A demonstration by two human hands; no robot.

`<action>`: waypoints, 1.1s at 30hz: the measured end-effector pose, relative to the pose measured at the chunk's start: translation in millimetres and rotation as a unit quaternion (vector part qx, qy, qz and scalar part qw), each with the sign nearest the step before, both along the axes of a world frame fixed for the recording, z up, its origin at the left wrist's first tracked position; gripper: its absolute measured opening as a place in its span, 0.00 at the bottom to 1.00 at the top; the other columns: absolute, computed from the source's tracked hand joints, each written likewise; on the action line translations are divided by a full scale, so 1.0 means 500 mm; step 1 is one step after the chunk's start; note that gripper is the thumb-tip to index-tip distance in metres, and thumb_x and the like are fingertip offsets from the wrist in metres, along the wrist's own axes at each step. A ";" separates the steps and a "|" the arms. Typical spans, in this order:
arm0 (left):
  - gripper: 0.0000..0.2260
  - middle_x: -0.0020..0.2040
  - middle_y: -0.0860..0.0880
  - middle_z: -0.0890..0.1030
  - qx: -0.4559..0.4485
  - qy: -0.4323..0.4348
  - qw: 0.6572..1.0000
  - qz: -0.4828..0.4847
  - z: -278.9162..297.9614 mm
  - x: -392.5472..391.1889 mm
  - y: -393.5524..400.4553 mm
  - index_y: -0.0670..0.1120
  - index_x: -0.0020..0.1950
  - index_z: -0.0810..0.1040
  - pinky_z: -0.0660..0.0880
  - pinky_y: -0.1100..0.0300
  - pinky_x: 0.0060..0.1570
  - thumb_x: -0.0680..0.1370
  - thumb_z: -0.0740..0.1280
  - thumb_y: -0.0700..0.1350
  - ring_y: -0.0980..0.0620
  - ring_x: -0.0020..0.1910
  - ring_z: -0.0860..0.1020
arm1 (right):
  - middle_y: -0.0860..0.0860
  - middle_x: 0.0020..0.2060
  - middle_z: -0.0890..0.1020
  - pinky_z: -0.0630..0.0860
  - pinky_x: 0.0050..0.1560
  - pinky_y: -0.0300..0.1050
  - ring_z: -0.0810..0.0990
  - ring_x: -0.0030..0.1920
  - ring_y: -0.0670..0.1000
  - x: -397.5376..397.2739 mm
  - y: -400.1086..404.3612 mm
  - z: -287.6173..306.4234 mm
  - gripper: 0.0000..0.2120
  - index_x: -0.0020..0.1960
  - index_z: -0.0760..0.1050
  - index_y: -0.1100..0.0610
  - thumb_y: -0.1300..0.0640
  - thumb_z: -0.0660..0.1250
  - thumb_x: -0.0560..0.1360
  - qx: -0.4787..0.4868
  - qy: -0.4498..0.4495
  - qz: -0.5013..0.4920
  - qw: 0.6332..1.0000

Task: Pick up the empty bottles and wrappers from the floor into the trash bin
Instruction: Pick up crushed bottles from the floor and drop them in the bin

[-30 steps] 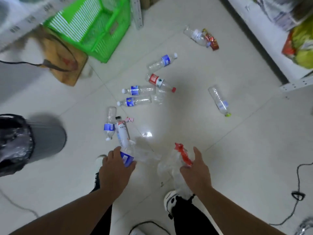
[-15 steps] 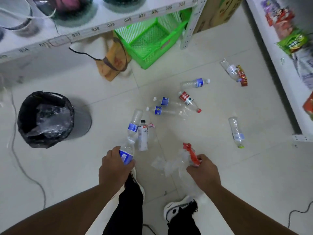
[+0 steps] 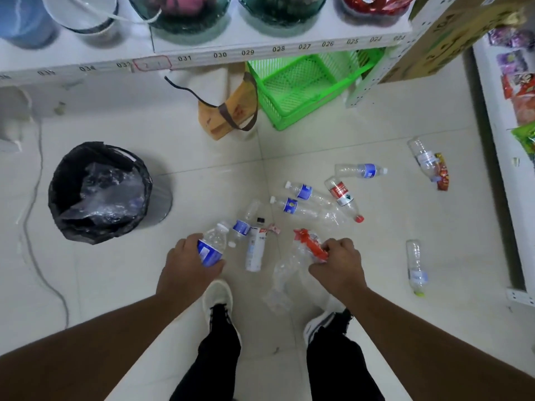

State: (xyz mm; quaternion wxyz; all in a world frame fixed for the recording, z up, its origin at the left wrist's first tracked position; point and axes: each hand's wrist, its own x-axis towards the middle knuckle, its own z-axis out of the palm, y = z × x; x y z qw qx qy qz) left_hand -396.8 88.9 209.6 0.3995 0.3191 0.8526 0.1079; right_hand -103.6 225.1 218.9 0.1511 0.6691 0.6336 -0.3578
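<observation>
My left hand (image 3: 188, 266) grips a clear bottle with a blue label (image 3: 212, 246), held off the floor. My right hand (image 3: 338, 263) holds a crumpled clear wrapper with a red part (image 3: 304, 250) that hangs down toward the floor. The trash bin (image 3: 62, 186), lined with a black bag and holding clear plastic, stands at the left. Several empty bottles lie on the tiles ahead: a white one (image 3: 255, 250), blue-labelled ones (image 3: 292, 205), a red-labelled one (image 3: 343, 196), one at the right (image 3: 415, 264), and one far right (image 3: 424, 159) beside a red wrapper (image 3: 442, 176).
A green plastic basket (image 3: 304, 88) and a brown bag (image 3: 231, 111) sit under the white shelf (image 3: 202, 56). Another shelf with snack packs (image 3: 521, 91) runs along the right. A grey cable (image 3: 31, 227) trails on the floor at left. My shoes (image 3: 218, 296) are below my hands.
I have straightened up: the view has pulled back and both hands have lifted off the floor, the left with the bottle, the right with the wrapper. The bin has come fully into view.
</observation>
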 end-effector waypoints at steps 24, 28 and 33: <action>0.33 0.62 0.47 0.79 0.059 0.105 0.990 0.071 -0.648 -0.025 0.105 0.51 0.73 0.73 0.71 0.52 0.60 0.72 0.79 0.57 0.42 0.64 0.76 | 0.56 0.48 0.81 0.81 0.46 0.58 0.82 0.47 0.64 -0.026 0.227 -0.749 0.32 0.66 0.63 0.53 0.56 0.74 0.66 0.116 0.010 0.155 0.981; 0.34 0.62 0.46 0.79 0.047 0.094 0.985 0.136 -0.452 0.014 0.057 0.50 0.75 0.73 0.74 0.47 0.64 0.72 0.79 0.57 0.41 0.63 0.76 | 0.52 0.45 0.81 0.78 0.45 0.53 0.83 0.46 0.62 -0.026 0.200 -0.558 0.34 0.64 0.60 0.48 0.53 0.76 0.65 0.062 0.048 0.090 0.993; 0.27 0.55 0.51 0.77 0.039 0.095 0.967 0.233 -0.180 0.035 -0.026 0.57 0.67 0.73 0.73 0.52 0.54 0.72 0.78 0.59 0.47 0.55 0.78 | 0.43 0.42 0.80 0.83 0.45 0.56 0.85 0.43 0.54 -0.059 0.166 -0.280 0.34 0.58 0.58 0.41 0.48 0.79 0.65 -0.022 0.103 0.112 0.988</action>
